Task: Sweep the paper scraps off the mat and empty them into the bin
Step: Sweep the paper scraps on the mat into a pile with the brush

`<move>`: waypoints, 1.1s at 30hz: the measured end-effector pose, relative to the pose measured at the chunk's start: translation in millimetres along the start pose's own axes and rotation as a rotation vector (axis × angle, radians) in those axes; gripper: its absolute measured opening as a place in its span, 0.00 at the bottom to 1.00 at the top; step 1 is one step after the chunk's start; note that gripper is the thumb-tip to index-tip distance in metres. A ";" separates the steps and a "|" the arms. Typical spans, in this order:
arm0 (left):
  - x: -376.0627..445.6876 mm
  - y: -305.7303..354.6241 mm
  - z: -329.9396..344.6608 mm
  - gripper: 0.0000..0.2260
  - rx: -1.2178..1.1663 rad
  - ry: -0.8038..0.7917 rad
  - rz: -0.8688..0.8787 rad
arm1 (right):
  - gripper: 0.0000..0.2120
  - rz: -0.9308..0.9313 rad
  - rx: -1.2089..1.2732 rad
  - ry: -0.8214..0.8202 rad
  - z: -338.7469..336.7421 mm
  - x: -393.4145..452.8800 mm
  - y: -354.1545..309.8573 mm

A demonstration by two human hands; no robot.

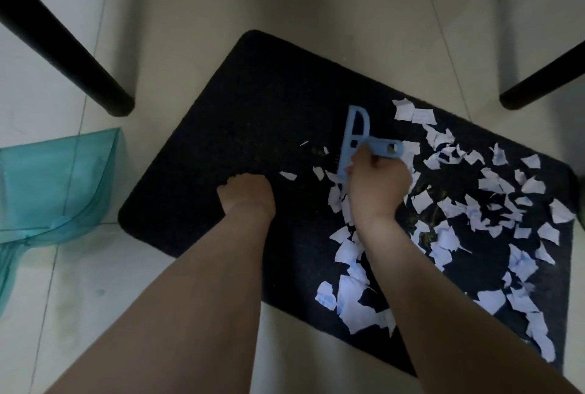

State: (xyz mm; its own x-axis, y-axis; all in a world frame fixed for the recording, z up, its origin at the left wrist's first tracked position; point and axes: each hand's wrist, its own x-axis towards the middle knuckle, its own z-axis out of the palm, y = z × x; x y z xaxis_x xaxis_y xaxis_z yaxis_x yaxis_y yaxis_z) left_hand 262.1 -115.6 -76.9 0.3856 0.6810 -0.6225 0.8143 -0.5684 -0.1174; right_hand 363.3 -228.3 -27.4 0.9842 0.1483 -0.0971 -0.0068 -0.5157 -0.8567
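While seen from above, looking down past two bare forearms onto pale floor tiles: dark rectangular fabric mat (pixel 253 102) lying at a slant across the middle. Torn white paper scraps (pixel 474 213) strewn thickly over the mat's right half, down to its near right edge; only a few stray bits (pixel 288 175) on the left half, otherwise bare dark pile. Right hand (pixel 376 186) near the mat's centre, fingers curled round the handle of a small light-blue plastic hand brush (pixel 354 137), its bristled head standing along the left border of the scrap field. Left hand (pixel 245 192) planted on the mat just left of the brush, seemingly pressing it flat; fingers bent under and hidden behind the knuckles, so whether curled tight or merely folded cannot be told, nothing visibly held. Translucent teal plastic dustpan (pixel 60 184) resting on the tiles well off the mat's left edge, untouched, holding nothing visible. Black furniture legs (pixel 63 42) at upper left and upper right (pixel 544 77). No bin anywhere in view. Judged step: sweeping under way, gathering far from finished, most scraps still loose and scattered. Next move likely calling for firm, short strokes herding scraps into one pile, mat kept pinned, then fetching the dustpan close to the mat's edge.
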 end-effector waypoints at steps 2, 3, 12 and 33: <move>3.9 6.0 -1.0 0.22 -0.009 0.044 0.021 | 0.15 0.039 0.140 -0.038 11.4 -3.5 -8.1; 5.8 8.2 -0.2 0.26 -0.019 0.049 0.035 | 0.15 0.054 0.170 -0.079 21.9 -7.5 -9.6; 12.9 9.1 13.5 0.34 -0.085 0.071 0.040 | 0.19 -0.121 -0.352 -0.239 38.0 -14.0 14.4; 16.4 12.9 8.5 0.35 0.022 0.006 0.071 | 0.07 0.048 -0.342 -0.137 18.8 35.1 8.1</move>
State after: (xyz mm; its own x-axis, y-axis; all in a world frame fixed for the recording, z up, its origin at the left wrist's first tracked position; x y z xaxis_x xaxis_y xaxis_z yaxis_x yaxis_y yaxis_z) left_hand 275.3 -115.7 -95.2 0.4445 0.6411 -0.6256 0.7751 -0.6254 -0.0901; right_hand 394.5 -211.4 -47.3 0.9513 0.2164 -0.2197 0.0298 -0.7736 -0.6330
